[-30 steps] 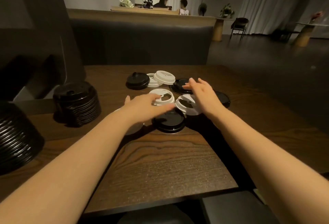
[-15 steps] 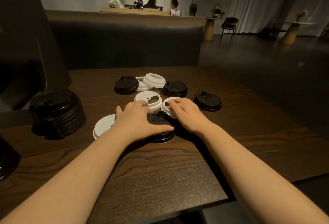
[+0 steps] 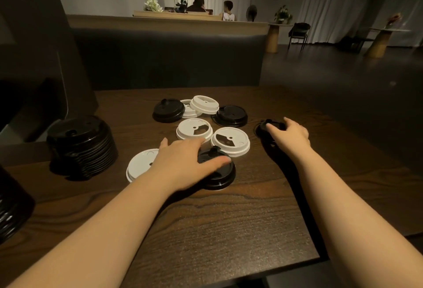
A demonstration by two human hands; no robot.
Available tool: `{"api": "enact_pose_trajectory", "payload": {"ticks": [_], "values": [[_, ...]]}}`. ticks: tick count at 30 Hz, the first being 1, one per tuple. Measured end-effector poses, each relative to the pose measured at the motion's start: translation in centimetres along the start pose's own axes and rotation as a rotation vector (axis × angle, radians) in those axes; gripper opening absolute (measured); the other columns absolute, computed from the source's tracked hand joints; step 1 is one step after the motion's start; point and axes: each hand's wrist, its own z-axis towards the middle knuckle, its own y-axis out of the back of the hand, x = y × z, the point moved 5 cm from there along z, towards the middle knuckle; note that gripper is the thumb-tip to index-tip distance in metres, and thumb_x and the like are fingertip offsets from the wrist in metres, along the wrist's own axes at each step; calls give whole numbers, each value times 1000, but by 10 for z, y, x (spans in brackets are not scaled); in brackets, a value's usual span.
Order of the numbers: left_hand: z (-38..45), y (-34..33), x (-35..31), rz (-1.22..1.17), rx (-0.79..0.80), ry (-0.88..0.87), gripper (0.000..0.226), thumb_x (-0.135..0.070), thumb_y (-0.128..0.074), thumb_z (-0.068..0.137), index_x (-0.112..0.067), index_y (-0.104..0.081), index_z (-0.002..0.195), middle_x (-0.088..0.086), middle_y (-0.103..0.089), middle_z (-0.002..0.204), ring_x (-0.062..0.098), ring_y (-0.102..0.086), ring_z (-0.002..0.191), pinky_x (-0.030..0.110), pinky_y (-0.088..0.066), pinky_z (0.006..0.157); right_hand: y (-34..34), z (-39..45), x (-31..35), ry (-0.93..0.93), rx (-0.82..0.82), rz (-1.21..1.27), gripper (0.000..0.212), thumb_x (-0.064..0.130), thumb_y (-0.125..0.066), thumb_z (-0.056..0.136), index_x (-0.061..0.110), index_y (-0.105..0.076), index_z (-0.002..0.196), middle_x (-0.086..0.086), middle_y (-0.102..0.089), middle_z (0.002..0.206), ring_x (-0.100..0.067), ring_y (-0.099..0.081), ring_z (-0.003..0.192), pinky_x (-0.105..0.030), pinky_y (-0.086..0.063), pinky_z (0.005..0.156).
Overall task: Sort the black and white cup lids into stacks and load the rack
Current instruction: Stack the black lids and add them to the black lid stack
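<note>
Lids loose on the wooden table [image 3: 217, 230], all lying flat, no real long axis since they're round. Count of loose ones: 4 black, 5 white, white ones clustered mid-frame. Near black lid [image 3: 220, 174] is dome up with its sip nub toward the top of the frame; left hand [image 3: 183, 165] rests flat on it, fingers straight, lid under the fingers and right of the palm. White lid [image 3: 139, 164] sits partly under that wrist, at its left. Right hand [image 3: 289, 135] has its fingers curled round the far-right black lid [image 3: 269, 127], lid at the fingertips, left of the palm. Black lid stack [image 3: 81, 143] stands at mid-left; a second dark stack [image 3: 12, 205] is cut off at the left edge
</note>
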Motion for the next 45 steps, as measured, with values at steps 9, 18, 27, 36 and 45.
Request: {"api": "enact_pose_trajectory", "payload": {"ticks": [9, 18, 27, 36, 45], "values": [[-5, 7, -9, -65, -44, -70, 101, -71, -68, 66, -30, -28, 148, -8, -38, 149, 16, -37, 135, 38, -31, 112, -2, -4, 3, -1, 38, 3, 90, 61, -64, 79, 21, -25, 150, -10, -37, 149, -32, -29, 139, -47, -29, 111], [-1, 14, 11, -124, -57, 27, 112, -64, -75, 62, -20, -22, 151, -2, -27, 144, 19, -39, 130, 32, -39, 104, 7, -23, 18, 123, -37, 232, 90, 33, -77, 77, 15, -27, 149, -8, -34, 151, -26, -36, 137, -40, -36, 107], [5, 23, 21, -385, -276, 228, 91, -50, -72, 77, -7, -32, 146, 11, -43, 146, 26, -42, 132, 32, -39, 98, -21, -89, 74, 398, 207, 443, 75, 29, -74, 78, 21, -38, 142, 1, -38, 137, -11, -43, 122, -24, -38, 98], [10, 17, 27, -955, -461, 188, 32, -43, -61, 89, -16, -56, 72, -8, -50, 66, 9, -51, 66, 17, -34, 51, -27, -99, 81, 500, 202, 473, 77, 27, -75, 79, 20, -33, 143, 5, -25, 130, 2, -34, 109, 11, -28, 71], [19, -1, 28, -1389, -188, 306, 143, -108, -28, 25, -32, -36, 146, 4, -42, 149, 27, -38, 137, 51, -30, 113, -35, -118, 95, 791, 170, 302, 83, 31, -81, 73, 20, -34, 141, 12, -33, 136, -3, -28, 130, -15, -24, 107]]}}
